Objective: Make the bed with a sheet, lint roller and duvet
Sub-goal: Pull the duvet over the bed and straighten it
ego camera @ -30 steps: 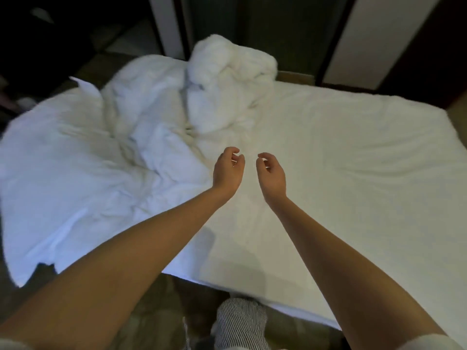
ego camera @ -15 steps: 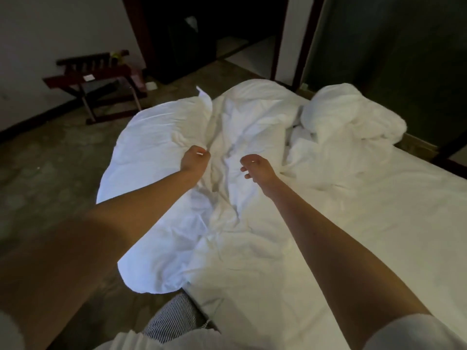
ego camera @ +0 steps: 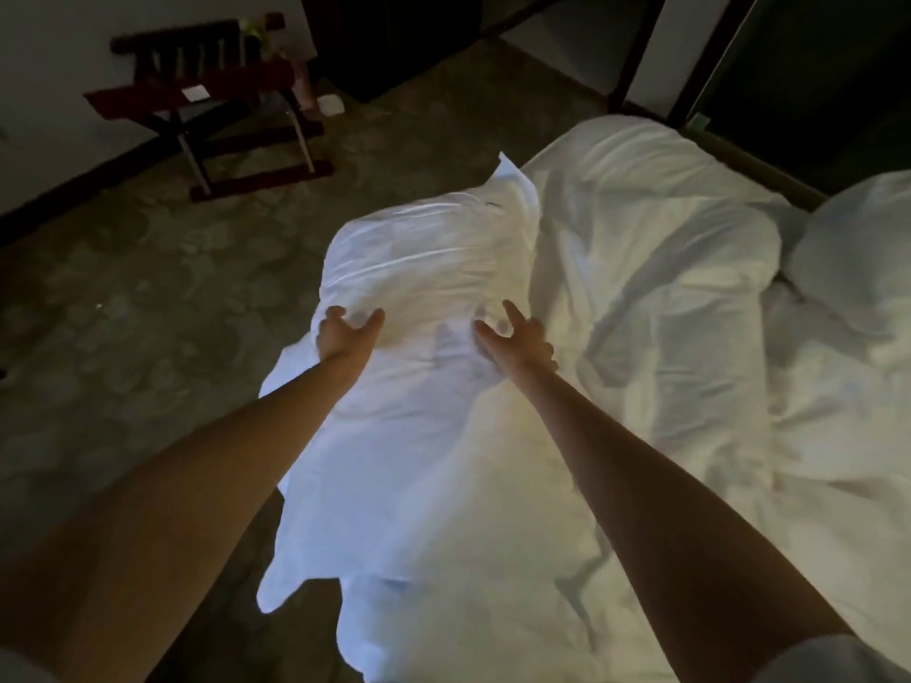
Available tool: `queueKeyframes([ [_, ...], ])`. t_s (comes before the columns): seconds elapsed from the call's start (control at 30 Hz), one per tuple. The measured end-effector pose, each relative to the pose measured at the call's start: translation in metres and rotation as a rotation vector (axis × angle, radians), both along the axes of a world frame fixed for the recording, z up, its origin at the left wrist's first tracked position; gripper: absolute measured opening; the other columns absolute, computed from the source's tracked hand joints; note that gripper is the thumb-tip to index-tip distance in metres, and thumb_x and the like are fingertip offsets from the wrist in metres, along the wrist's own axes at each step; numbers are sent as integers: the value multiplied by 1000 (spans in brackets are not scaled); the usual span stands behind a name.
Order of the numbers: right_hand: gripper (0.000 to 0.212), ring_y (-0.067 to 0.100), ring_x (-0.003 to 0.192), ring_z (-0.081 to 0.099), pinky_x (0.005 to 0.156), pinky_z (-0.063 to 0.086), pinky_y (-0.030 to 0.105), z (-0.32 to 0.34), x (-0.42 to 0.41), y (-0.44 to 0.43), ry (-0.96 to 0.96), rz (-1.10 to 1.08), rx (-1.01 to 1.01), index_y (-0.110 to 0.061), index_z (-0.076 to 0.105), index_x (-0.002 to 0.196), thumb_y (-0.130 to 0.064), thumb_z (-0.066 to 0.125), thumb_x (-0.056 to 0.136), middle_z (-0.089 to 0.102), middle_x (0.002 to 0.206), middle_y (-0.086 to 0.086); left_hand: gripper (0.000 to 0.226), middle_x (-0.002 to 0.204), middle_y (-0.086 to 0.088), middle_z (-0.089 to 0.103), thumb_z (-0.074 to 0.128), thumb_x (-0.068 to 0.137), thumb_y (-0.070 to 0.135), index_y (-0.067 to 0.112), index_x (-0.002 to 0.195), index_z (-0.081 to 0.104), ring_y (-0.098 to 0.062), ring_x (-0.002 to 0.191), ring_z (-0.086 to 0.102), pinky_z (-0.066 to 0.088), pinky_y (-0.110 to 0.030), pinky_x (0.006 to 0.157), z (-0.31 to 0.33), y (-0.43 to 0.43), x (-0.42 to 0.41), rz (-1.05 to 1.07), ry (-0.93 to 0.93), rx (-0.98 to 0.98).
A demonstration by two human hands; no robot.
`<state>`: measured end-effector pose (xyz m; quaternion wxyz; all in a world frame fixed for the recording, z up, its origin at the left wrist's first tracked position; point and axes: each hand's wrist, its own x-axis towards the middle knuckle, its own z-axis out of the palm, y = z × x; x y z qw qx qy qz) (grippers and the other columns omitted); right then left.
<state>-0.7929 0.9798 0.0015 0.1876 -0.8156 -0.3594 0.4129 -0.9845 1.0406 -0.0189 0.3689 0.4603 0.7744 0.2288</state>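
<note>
Fingers point(ego camera: 511, 312) of both hands were spread and released, gripping nothing. The left hand point(ego camera: 345, 337) and right hand point(ego camera: 520, 340) were extended side by side over the rumpled white duvet point(ego camera: 434, 258), which draped off the bed point(ego camera: 813, 510) edge above the floor point(ego camera: 148, 288).

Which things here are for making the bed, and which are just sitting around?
For the job:
rumpled white bedding; bunched white bundle; left hand and right hand, both open, reaching for the bedding.

Just lying about:
dark wooden rack; small white thing beside it.
</note>
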Motion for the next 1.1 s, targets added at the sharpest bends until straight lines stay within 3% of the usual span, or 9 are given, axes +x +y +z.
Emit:
queueKeyframes([
  [0.1,93,41,140,17,114,12,53,-19,-12,33,-1,-52,-116,-38,0,149,-71,50,78,10,156,10,94,145,-17,32,65,75,59,6,142,25,-31,134,32,26,-41,110,-21,31,-14,196,44,-144],
  [0.2,111,40,135,26,111,18,52,-45,-28,46,-3,-132,-151,-30,1,149,-74,61,67,24,149,15,100,146,-18,29,53,73,74,15,146,18,-36,134,30,26,-48,109,-42,38,-10,213,-20,-290],
  [0.3,97,35,125,39,104,27,43,-57,-35,38,-123,-183,-57,-24,17,145,-66,64,71,39,136,15,89,142,-19,35,43,79,74,15,143,23,-37,129,35,28,-51,106,-52,35,1,153,30,-289],
  [0.47,58,31,111,56,88,41,33,-52,-20,26,19,-256,130,-21,40,129,-47,63,82,60,120,7,74,146,-12,37,41,87,64,19,144,24,-37,129,39,31,-47,104,-28,19,15,85,-64,-169],
  [0.57,48,27,109,57,87,41,33,-33,-2,17,32,-280,231,-18,48,126,-41,62,86,62,118,5,74,148,-10,35,43,89,60,18,146,23,-35,132,36,29,-46,107,2,4,33,72,-88,-59],
  [0.67,34,27,98,59,83,43,33,-13,22,-9,73,-391,373,-11,57,111,-33,65,85,64,102,6,69,145,-11,39,42,92,55,13,145,26,-34,131,37,29,-43,107,33,-23,53,28,-99,50],
  [0.8,13,18,76,57,73,46,35,19,59,-65,100,-516,521,-17,57,91,-26,64,85,60,81,-1,48,131,-12,50,43,95,46,11,129,42,-28,120,46,34,-33,95,71,-71,95,-14,-135,177],
  [1.0,14,20,77,57,72,44,34,67,140,-199,-55,-596,618,-24,53,89,-33,63,85,60,81,2,73,146,-11,38,44,90,59,11,144,30,-30,133,38,30,-41,112,102,-180,174,-166,-252,248],
  [1.1,17,24,79,59,74,46,39,82,177,-284,-82,-643,629,-23,53,92,-37,63,86,61,83,4,67,144,-9,41,45,91,54,10,141,34,-27,130,41,31,-36,109,115,-254,217,-213,-282,271],
])
